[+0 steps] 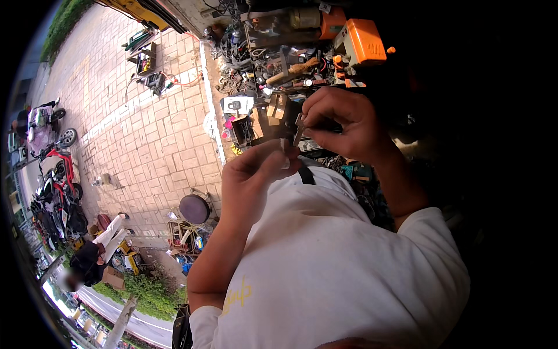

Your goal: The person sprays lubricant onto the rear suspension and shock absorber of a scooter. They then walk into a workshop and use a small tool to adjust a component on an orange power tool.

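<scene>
Before a white shirt (354,262), left hand (251,170) and right hand (344,125) nearly meet.
Right pinches a key-like piece (300,123); left, something pale (284,145), too small to identify.

Near the centre, toward one o'clock, the slim key-like piece (299,131) looks like dull metal. The orange casing (366,42) farther out at one appears smooth and faintly glossy; the boxes (277,107) at twelve are matt brown cardboard. Matt cloth forms the white shirt (349,267) at five, rough-looking brick the paving (157,125) at ten.
</scene>
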`<state>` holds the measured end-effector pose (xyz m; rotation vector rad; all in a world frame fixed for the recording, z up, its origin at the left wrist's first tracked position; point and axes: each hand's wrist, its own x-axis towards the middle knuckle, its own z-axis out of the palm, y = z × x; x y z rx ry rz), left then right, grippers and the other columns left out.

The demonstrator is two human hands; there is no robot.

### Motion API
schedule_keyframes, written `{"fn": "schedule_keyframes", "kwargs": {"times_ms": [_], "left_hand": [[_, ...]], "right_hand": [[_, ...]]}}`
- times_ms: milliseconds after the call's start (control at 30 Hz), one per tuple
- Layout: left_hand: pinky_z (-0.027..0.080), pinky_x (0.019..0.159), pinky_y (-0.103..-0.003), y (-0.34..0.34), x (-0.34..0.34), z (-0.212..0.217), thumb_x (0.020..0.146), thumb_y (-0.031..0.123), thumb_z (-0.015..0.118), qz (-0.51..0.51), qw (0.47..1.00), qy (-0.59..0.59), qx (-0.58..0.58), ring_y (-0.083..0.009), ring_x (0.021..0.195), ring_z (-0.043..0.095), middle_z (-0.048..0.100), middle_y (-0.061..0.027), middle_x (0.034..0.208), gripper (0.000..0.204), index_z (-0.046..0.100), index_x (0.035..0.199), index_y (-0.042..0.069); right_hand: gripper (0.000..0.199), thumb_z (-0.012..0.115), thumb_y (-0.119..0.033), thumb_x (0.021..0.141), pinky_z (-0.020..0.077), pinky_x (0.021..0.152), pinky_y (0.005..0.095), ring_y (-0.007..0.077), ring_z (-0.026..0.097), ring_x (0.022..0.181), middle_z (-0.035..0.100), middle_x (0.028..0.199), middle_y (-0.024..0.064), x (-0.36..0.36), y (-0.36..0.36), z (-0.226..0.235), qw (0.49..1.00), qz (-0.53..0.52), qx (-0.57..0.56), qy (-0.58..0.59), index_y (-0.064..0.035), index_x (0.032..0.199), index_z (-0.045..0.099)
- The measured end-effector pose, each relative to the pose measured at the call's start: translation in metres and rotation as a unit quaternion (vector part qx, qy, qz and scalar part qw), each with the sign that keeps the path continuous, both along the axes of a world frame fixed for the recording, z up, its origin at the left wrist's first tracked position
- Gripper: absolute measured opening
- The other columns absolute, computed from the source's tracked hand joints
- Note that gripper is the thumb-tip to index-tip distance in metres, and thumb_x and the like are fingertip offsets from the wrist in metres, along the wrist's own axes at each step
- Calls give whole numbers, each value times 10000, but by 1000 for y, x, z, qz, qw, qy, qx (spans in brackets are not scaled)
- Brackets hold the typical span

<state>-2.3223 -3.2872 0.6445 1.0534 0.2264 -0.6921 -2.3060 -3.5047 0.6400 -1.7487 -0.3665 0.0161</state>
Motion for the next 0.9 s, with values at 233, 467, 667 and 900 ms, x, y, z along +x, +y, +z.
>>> {"fn": "schedule_keyframes", "kwargs": {"times_ms": [233, 467, 667, 900], "left_hand": [[563, 845, -359, -8, -3, 6, 915, 51, 594, 19, 1000, 5, 14, -229, 946, 662, 665, -172, 1035, 298, 567, 1176, -88], [567, 839, -356, -7, -6, 0, 936, 72, 568, 10, 1000, -11, 19, -221, 916, 664, 659, -165, 1034, 263, 571, 1149, -83], [563, 822, -339, -8, -3, -2, 944, 72, 552, 15, 1000, -19, 19, -205, 873, 664, 664, -145, 972, 247, 574, 1138, -79], [552, 803, -313, -7, -4, -2, 948, 63, 542, -1, 998, -42, 46, -202, 866, 664, 671, -140, 981, 254, 572, 1152, -86]], "right_hand": [[175, 586, 121, 750, 493, 717, 233, 101, 594, 836, 608, 933, 79, 4, 9, 8, 986, 0, 119, 117, 33, 899, 610], [155, 579, 104, 788, 521, 695, 224, 82, 615, 783, 625, 848, 41, 5, 24, 17, 972, -34, 131, 192, 29, 921, 607], [197, 608, 79, 804, 530, 695, 225, 84, 626, 781, 635, 867, 52, -2, 35, 7, 963, -87, 172, 187, 36, 996, 613], [173, 641, -23, 853, 527, 684, 224, 98, 640, 767, 678, 874, 83, 2, 26, 8, 933, -30, 164, 320, 52, 1008, 640]]}}
